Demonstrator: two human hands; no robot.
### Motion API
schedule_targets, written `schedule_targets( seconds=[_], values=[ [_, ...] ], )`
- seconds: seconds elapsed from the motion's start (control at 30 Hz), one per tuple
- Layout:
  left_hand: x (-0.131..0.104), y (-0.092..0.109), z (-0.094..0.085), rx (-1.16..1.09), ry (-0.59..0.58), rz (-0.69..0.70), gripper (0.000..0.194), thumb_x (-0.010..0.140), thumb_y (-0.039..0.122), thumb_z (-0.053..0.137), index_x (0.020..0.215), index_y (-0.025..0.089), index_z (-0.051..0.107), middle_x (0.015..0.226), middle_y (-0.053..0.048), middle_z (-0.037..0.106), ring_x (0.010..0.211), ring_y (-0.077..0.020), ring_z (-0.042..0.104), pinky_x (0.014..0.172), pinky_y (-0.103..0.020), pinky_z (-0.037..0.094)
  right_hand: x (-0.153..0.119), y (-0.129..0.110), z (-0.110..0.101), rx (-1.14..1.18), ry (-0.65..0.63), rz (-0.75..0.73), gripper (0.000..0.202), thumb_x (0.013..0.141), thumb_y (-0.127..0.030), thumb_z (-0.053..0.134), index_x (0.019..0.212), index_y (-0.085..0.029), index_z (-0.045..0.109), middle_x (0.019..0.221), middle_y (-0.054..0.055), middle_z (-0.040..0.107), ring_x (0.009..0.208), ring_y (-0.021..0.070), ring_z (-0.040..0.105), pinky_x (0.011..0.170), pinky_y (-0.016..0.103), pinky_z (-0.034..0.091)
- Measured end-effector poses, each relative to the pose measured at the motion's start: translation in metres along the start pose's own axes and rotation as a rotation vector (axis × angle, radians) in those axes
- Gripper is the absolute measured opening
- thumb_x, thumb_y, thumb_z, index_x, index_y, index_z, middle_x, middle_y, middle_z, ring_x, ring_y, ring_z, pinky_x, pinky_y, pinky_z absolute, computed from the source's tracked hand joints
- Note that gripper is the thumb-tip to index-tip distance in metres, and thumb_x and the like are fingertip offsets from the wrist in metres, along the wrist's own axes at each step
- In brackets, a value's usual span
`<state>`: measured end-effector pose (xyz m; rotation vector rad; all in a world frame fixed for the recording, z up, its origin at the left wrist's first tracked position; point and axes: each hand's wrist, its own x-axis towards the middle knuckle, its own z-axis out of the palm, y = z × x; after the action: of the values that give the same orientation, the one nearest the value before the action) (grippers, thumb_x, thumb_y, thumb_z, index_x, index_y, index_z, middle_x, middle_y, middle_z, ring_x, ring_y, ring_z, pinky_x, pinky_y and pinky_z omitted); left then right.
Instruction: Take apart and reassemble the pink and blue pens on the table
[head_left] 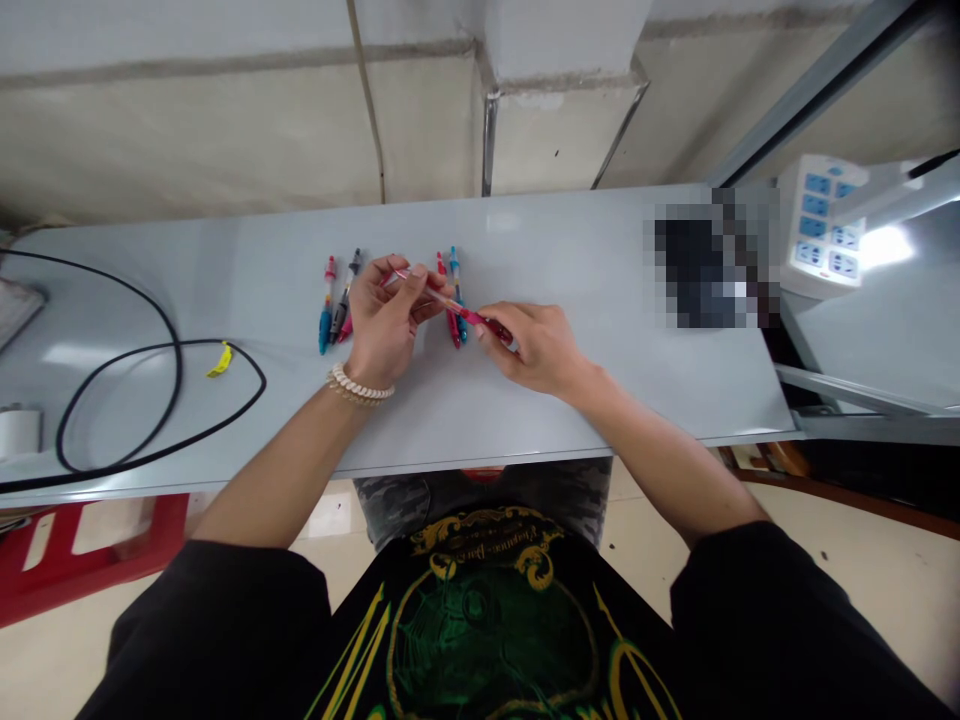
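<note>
A slim pen [450, 303] with a clear barrel and a red grip slants between my two hands above the table. My left hand [386, 325] pinches its thin, clear upper end with thumb and fingers. Closed around the red grip end is my right hand [538, 345]. Left of my left hand lie a pen with a red top and teal grip [326, 308] and a grey-black pen [342, 310]; a pink one [346, 328] is mostly hidden by that hand. Behind the held pen, a red pen [454, 330] and a blue pen [454, 262] lie side by side, partly covered.
A black cable [178, 370] loops over the left of the grey table [600, 250], with a yellow tag [220, 360] on it. A white roll-like object [20, 432] stands at the left edge. To the right are a blurred-out dark object [694, 270] and a white power strip [825, 225].
</note>
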<state>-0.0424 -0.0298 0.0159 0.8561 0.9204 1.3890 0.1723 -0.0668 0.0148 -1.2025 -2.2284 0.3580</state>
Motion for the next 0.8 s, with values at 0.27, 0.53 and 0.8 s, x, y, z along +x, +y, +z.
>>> schedule_targets(
  seconds=[0.27,0.53,0.8],
  values=[
    [-0.0001,0.0008,-0.0004,0.0,-0.046,0.009,0.04,0.082,0.04,0.1,0.095,0.03,0.064,0.089,0.001,0.081,0.087,-0.0228,0.082,0.078,-0.037,0.068,-0.0005,-0.0004,0.001,-0.021,0.006,-0.003,0.038,0.113,-0.042,0.045,0.112,-0.019,0.075,0.092,0.007,0.081,0.071,0.0165,0.06,0.068,0.033,0.035],
    [-0.0006,0.0008,-0.001,0.003,-0.012,-0.037,0.043,0.082,0.041,0.101,0.097,0.031,0.062,0.092,0.0,0.08,0.108,-0.0294,0.082,0.083,-0.041,0.067,-0.0002,-0.0012,0.0006,-0.022,0.005,-0.002,0.038,0.113,-0.043,0.044,0.111,-0.02,0.074,0.09,0.006,0.08,0.072,0.0167,0.06,0.069,0.033,0.034],
    [-0.0007,0.0023,0.0004,0.023,-0.022,-0.019,0.041,0.083,0.04,0.1,0.096,0.03,0.063,0.088,0.0,0.08,0.094,-0.0261,0.082,0.078,-0.039,0.066,0.0,-0.0016,0.0009,-0.026,-0.01,-0.002,0.04,0.113,-0.044,0.044,0.112,-0.019,0.075,0.09,0.007,0.08,0.071,0.0167,0.058,0.068,0.034,0.034]
  ],
)
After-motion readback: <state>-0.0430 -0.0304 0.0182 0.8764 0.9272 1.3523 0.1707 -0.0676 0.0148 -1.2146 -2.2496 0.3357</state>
